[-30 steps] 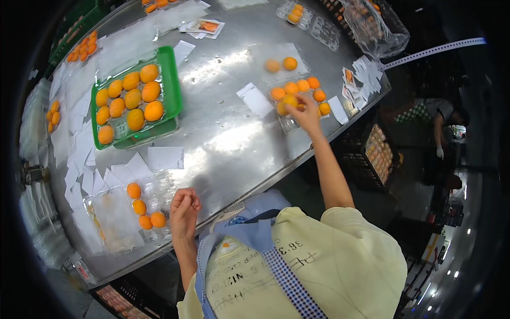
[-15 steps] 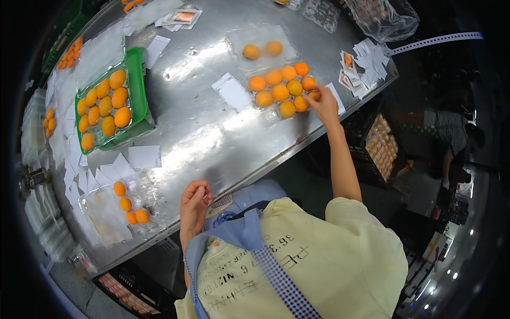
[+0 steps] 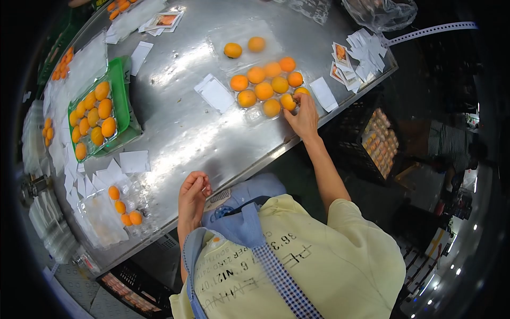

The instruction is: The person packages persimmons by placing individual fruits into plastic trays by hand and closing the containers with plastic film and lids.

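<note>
My right hand (image 3: 304,118) reaches over the clear plastic tray (image 3: 255,113) of orange fruits, its thumb and fingers around an orange fruit (image 3: 287,102) at the tray's near right side. Several more fruits fill most of that tray. Its lid (image 3: 220,37) lies open behind, with two fruits (image 3: 232,50) on it. Close to the table's near edge, my left hand (image 3: 194,192) is held with curled fingers and nothing visible in it. A folded white paper (image 3: 214,92) lies left of the tray.
On the left, a green crate (image 3: 123,95) bears a clear tray of fruit. Nearer is another clear tray (image 3: 139,199) with several fruits. Paper slips (image 3: 366,53) are piled at the right corner. A black crate (image 3: 358,139) of fruit stands beyond the table edge, with a person farther right.
The view has swung, shifting the table's things leftward. My right hand first set a fruit in the tray's front part, then moved to its right side. My left hand stays curled.
</note>
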{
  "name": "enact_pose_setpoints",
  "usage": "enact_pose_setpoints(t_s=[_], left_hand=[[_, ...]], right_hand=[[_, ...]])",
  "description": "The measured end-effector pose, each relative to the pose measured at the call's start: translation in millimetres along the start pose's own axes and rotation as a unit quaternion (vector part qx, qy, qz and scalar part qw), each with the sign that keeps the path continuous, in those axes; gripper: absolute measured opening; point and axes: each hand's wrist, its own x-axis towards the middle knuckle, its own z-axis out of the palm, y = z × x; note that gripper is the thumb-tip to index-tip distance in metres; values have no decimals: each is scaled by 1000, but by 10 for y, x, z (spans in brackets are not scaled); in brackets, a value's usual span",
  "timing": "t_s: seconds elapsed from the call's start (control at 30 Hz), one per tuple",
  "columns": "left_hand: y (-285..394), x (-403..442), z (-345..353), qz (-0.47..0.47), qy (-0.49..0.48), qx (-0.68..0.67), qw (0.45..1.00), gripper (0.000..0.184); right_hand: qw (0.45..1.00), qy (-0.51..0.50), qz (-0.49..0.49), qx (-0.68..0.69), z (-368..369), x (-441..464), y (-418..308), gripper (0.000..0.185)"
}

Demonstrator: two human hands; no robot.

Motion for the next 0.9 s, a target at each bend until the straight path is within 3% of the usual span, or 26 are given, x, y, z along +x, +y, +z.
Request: enact_pose_setpoints(t_s=[0.17, 0.27, 0.47, 0.67, 0.87, 0.9], left_hand=[[-27, 59, 5, -1, 10, 2, 1000, 12], [-38, 82, 17, -1, 17, -1, 1000, 12], [-50, 115, 42, -4, 31, -1, 1000, 12], [-37, 140, 80, -3, 34, 7, 999, 12], [-56, 163, 87, -6, 53, 18, 998, 14], [-50, 149, 99, -7, 62, 20, 998, 14]], right_hand=[[996, 44, -37, 72, -5, -25, 11, 44], [991, 38, 5, 127, -78, -37, -91, 47], [989, 39, -54, 134, -129, -21, -163, 40], [986, 38, -45, 158, -70, -1, -127, 35], [903, -27, 150, 402, 157, -23, 141, 36], [837, -40, 237, 491, 75, 18, 67, 37]])
